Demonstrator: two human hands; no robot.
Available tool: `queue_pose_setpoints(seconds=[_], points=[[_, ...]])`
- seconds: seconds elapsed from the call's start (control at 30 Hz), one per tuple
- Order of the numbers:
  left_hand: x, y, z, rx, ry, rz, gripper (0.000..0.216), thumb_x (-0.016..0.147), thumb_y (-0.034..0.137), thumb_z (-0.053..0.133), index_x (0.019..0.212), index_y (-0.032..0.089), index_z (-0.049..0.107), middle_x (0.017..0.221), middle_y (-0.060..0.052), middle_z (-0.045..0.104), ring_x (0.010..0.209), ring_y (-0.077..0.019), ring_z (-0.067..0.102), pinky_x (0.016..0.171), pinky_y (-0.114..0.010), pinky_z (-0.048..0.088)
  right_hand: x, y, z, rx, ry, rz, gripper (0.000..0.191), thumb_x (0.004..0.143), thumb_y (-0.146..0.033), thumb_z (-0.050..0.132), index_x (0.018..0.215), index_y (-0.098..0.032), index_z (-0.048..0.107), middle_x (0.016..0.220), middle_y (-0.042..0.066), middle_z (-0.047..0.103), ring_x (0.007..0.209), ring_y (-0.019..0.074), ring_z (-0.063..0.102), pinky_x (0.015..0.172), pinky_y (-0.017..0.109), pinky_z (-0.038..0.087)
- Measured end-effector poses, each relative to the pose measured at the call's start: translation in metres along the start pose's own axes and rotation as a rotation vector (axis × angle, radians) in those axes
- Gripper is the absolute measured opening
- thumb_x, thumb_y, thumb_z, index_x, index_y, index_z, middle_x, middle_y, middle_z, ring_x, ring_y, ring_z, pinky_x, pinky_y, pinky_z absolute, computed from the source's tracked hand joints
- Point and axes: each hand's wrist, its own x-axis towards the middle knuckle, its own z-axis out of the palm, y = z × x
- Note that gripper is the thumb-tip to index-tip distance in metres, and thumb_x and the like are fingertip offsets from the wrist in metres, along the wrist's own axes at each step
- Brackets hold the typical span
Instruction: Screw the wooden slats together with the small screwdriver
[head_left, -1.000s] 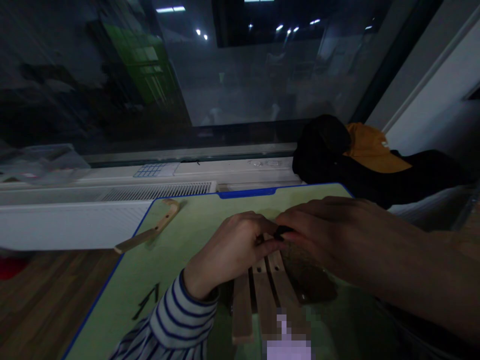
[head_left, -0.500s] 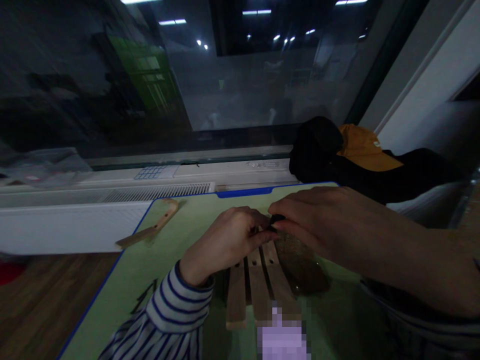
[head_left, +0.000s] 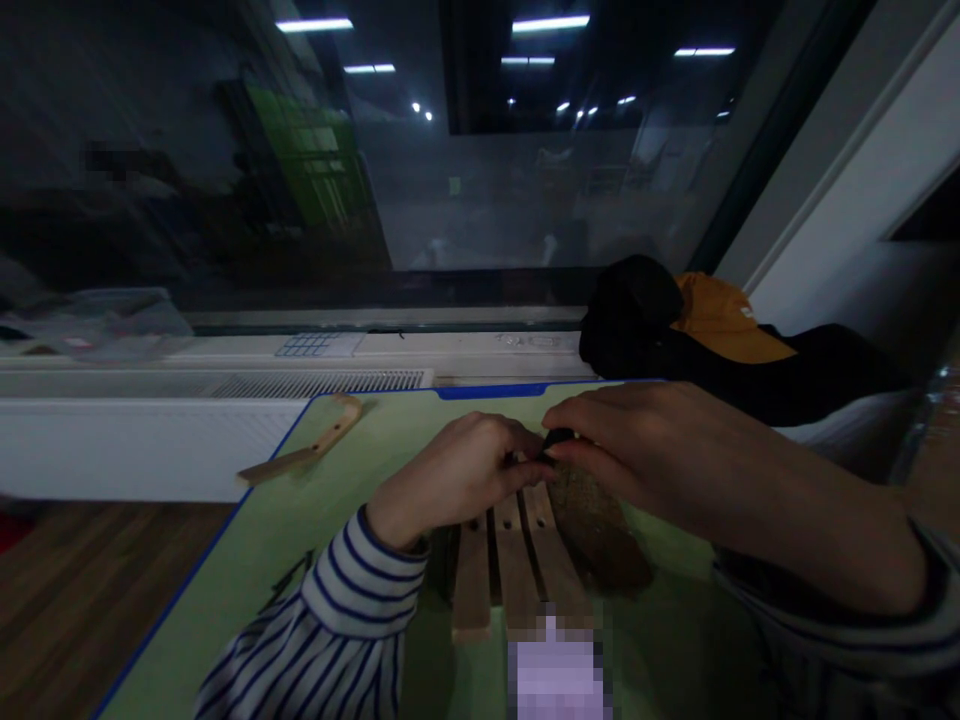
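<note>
My right hand (head_left: 637, 435) pinches a small black piece (head_left: 558, 438) between thumb and fingers. Close beside it, my left hand (head_left: 461, 465) has its thumb and fingertips drawn together at the near end of that piece. What the left fingers hold is hidden. Below both hands lie three flat wooden strips (head_left: 514, 560) side by side, each with a dark hole, their far ends covered by my left hand. A rough brown slab (head_left: 607, 535) lies under and to the right of the strips, partly hidden by my right hand.
The green tabletop (head_left: 352, 480) has a blue edge. At its far left lies a bent wooden piece (head_left: 319, 440) with holes, overhanging the edge. Behind stand a white radiator (head_left: 150, 440), a clear plastic box (head_left: 124, 325), dark cloth and an orange cap (head_left: 731, 315).
The head view has tilted slightly, so the window and sill sit lower. Both hands keep nearly the same grip and place over the wooden strips.
</note>
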Motion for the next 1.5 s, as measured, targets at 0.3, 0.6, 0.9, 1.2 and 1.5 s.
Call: queue_pose_setpoints(seconds=[0.3,0.6,0.9,1.2,1.5], points=[[0.0000,0.0000,0.0014,-0.040,0.019,-0.013,0.016,0.087,0.028,0.057,0.092,0.020,0.070,0.087,-0.003,0.073,0.081,-0.0185,0.066,0.068,-0.026,0.047,0.0038,0.0034,-0.0010,0.050,-0.034,0.015,0.011,0.088,-0.022,0.051,0.087,-0.017,0.061,0.079,0.004,0.067,0.069,0.0148,0.061,0.060,0.026,0.041],[-0.0008,-0.0002,0.0017,-0.080,0.035,-0.052,0.014,0.085,0.026,0.058,0.087,0.018,0.069,0.079,-0.003,0.071,0.068,-0.0149,0.062,0.058,-0.022,0.044,0.0058,0.0049,0.0016,0.075,-0.072,0.044,0.011,0.090,-0.025,0.048,0.086,-0.019,0.056,0.077,0.001,0.063,0.067,0.0141,0.058,0.058,0.026,0.038],[-0.0007,0.0014,0.0015,-0.096,0.033,-0.095,0.017,0.086,0.030,0.057,0.083,0.018,0.069,0.068,0.000,0.067,0.059,-0.0133,0.058,0.051,-0.022,0.038,0.0055,0.0068,0.0025,0.096,-0.074,0.068,0.009,0.090,-0.026,0.047,0.083,-0.021,0.052,0.071,-0.003,0.058,0.061,0.0123,0.055,0.053,0.025,0.033],[-0.0040,0.0041,-0.0036,-0.126,0.005,-0.066,0.014,0.086,0.022,0.055,0.080,0.018,0.066,0.064,0.002,0.063,0.055,-0.0110,0.055,0.048,-0.020,0.034,0.0055,0.0025,0.0038,0.114,-0.051,0.064,0.008,0.090,-0.028,0.048,0.085,-0.023,0.051,0.070,-0.004,0.058,0.062,0.0120,0.055,0.053,0.025,0.032],[-0.0032,0.0032,-0.0011,-0.173,-0.012,-0.097,0.014,0.087,0.023,0.054,0.082,0.018,0.067,0.064,0.003,0.064,0.055,-0.0105,0.056,0.048,-0.020,0.035,0.0052,0.0049,0.0060,0.040,0.001,0.053,0.009,0.090,-0.030,0.047,0.088,-0.022,0.052,0.064,-0.005,0.057,0.052,0.0110,0.052,0.047,0.026,0.028]])
